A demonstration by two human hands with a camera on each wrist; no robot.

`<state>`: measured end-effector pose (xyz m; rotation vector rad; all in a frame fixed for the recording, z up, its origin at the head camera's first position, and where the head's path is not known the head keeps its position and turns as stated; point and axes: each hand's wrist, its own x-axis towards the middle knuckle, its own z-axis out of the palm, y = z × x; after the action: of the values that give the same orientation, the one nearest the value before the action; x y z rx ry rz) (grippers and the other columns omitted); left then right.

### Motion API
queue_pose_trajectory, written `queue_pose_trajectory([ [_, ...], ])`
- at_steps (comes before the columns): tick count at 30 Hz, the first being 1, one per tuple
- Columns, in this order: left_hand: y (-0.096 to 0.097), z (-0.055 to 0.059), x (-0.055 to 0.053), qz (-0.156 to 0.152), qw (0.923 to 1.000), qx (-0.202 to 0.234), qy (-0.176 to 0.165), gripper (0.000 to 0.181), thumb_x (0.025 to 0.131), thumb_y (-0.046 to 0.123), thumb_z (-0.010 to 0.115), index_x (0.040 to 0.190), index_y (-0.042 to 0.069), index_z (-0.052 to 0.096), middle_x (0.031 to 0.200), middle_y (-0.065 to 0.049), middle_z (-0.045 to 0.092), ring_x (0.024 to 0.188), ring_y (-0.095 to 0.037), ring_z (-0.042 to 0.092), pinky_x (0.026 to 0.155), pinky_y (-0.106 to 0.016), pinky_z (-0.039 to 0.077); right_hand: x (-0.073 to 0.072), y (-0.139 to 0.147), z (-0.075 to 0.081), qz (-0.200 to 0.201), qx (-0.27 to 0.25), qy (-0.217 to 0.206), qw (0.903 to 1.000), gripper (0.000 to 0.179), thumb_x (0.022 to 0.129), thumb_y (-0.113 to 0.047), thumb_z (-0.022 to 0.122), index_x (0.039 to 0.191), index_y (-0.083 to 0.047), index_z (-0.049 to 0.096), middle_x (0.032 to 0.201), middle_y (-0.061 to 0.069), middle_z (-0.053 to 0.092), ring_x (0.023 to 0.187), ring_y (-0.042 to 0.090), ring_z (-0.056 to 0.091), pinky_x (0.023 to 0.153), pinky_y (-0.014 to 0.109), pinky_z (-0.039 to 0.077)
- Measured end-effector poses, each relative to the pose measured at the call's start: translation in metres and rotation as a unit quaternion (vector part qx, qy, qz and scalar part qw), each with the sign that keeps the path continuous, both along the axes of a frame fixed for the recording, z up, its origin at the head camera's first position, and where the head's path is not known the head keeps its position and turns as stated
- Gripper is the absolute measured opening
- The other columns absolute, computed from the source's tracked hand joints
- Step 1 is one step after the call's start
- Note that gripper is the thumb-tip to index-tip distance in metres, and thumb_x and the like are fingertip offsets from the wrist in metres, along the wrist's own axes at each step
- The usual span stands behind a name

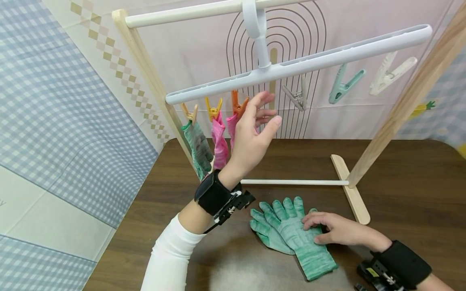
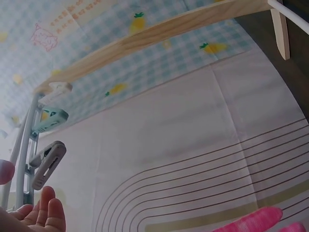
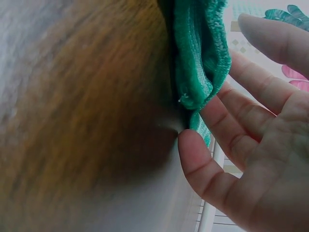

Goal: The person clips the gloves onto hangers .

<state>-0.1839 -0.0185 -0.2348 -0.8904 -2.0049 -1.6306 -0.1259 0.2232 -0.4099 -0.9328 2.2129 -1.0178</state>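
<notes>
My left hand [image 1: 251,135] is raised just below the white hanger bar [image 1: 346,53], its fingers relaxed and holding nothing. Close beside its fingertips hangs a grey clothespin [image 1: 302,95]; the same clothespin [image 2: 49,164] appears above the fingers in the left wrist view. Behind the hand, an orange clothespin [image 1: 238,108] grips a pink glove, partly hidden. On the table lies a pair of green gloves [image 1: 295,234], one overlapping the other. My right hand [image 1: 338,230] rests at their right side, fingertips on the fabric. The right wrist view shows its fingers against the green glove's [image 3: 200,58] edge.
Beige and yellow clothespins [image 1: 213,111] hold a hanging green glove [image 1: 199,147] and a pink one [image 1: 219,141]. Teal [image 1: 342,89] and white clothespins [image 1: 387,79] hang at the right. A wooden rack post [image 1: 407,97] stands on a foot [image 1: 353,194] on the brown table.
</notes>
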Motion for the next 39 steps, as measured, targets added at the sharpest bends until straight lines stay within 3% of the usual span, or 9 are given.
queue_pose_trajectory([
  [8, 0.001, 0.005, 0.000, -0.009, 0.9993, -0.010, -0.035, 0.048, 0.086, 0.005, 0.050, 0.131, -0.001, 0.034, 0.131, -0.012, 0.043, 0.108, -0.022, 0.051, 0.090, -0.019, 0.040, 0.001, 0.001, -0.001, -0.003, 0.001, 0.007, 1.0000, 0.026, 0.085, -0.030, 0.057, 0.107, -0.015, 0.056, 0.125, 0.018, 0.046, 0.117, 0.049, 0.030, 0.081, 0.029, 0.042],
  [15, 0.005, 0.024, 0.018, -0.010, 0.9981, -0.016, -0.058, 0.046, 0.086, 0.001, 0.048, 0.128, -0.007, 0.033, 0.131, -0.019, 0.040, 0.108, -0.025, 0.050, 0.089, -0.017, 0.040, 0.000, 0.000, -0.002, -0.003, 0.001, 0.009, 1.0000, 0.026, 0.085, -0.029, 0.057, 0.107, -0.015, 0.057, 0.124, 0.019, 0.047, 0.118, 0.049, 0.030, 0.081, 0.030, 0.042],
  [17, 0.006, 0.025, 0.019, -0.010, 0.9982, -0.016, -0.057, 0.045, 0.086, 0.000, 0.047, 0.128, -0.008, 0.034, 0.131, -0.019, 0.040, 0.108, -0.026, 0.050, 0.089, -0.017, 0.039, -0.001, 0.000, -0.002, -0.004, 0.002, 0.009, 0.9999, 0.026, 0.085, -0.029, 0.057, 0.107, -0.015, 0.057, 0.124, 0.018, 0.047, 0.117, 0.050, 0.030, 0.081, 0.030, 0.042],
  [21, 0.008, 0.024, 0.015, -0.016, 0.9981, -0.010, -0.058, 0.045, 0.086, 0.001, 0.048, 0.128, -0.006, 0.034, 0.131, -0.017, 0.041, 0.108, -0.026, 0.049, 0.089, -0.017, 0.039, -0.001, 0.001, -0.001, -0.005, 0.004, 0.009, 0.9999, 0.026, 0.085, -0.029, 0.057, 0.107, -0.016, 0.056, 0.124, 0.019, 0.046, 0.117, 0.053, 0.028, 0.081, 0.030, 0.042],
  [27, 0.011, 0.013, -0.002, -0.032, 0.9976, 0.003, -0.062, 0.046, 0.087, 0.007, 0.051, 0.129, 0.000, 0.036, 0.131, -0.011, 0.042, 0.108, -0.019, 0.050, 0.089, -0.017, 0.040, -0.002, 0.001, -0.003, -0.006, 0.006, 0.012, 0.9999, 0.024, 0.085, -0.027, 0.057, 0.106, -0.016, 0.057, 0.124, 0.019, 0.047, 0.117, 0.052, 0.028, 0.080, 0.030, 0.042],
  [31, 0.013, 0.013, -0.005, -0.033, 0.9972, 0.004, -0.067, 0.045, 0.087, 0.010, 0.052, 0.129, 0.002, 0.037, 0.131, -0.009, 0.043, 0.108, -0.019, 0.050, 0.088, -0.017, 0.040, -0.001, 0.001, -0.003, -0.007, 0.005, 0.017, 0.9998, 0.024, 0.085, -0.028, 0.057, 0.106, -0.017, 0.057, 0.124, 0.018, 0.047, 0.119, 0.047, 0.031, 0.078, 0.030, 0.042],
  [36, 0.013, 0.014, -0.006, -0.035, 0.9964, 0.006, -0.077, 0.045, 0.087, 0.012, 0.052, 0.129, 0.002, 0.037, 0.130, -0.008, 0.044, 0.106, -0.017, 0.051, 0.087, -0.018, 0.042, -0.003, 0.003, -0.008, 0.001, -0.008, 0.023, 0.9997, 0.022, 0.085, -0.026, 0.057, 0.106, -0.018, 0.056, 0.124, 0.016, 0.048, 0.117, 0.052, 0.030, 0.078, 0.032, 0.042],
  [39, 0.014, 0.014, -0.008, -0.041, 0.9957, 0.015, -0.081, 0.046, 0.087, 0.011, 0.052, 0.130, 0.002, 0.037, 0.131, -0.009, 0.044, 0.105, -0.016, 0.051, 0.087, -0.020, 0.043, -0.004, 0.006, -0.014, 0.010, -0.015, 0.044, 0.9989, 0.022, 0.086, -0.022, 0.057, 0.107, -0.018, 0.056, 0.123, 0.013, 0.049, 0.119, 0.044, 0.033, 0.077, 0.031, 0.043],
])
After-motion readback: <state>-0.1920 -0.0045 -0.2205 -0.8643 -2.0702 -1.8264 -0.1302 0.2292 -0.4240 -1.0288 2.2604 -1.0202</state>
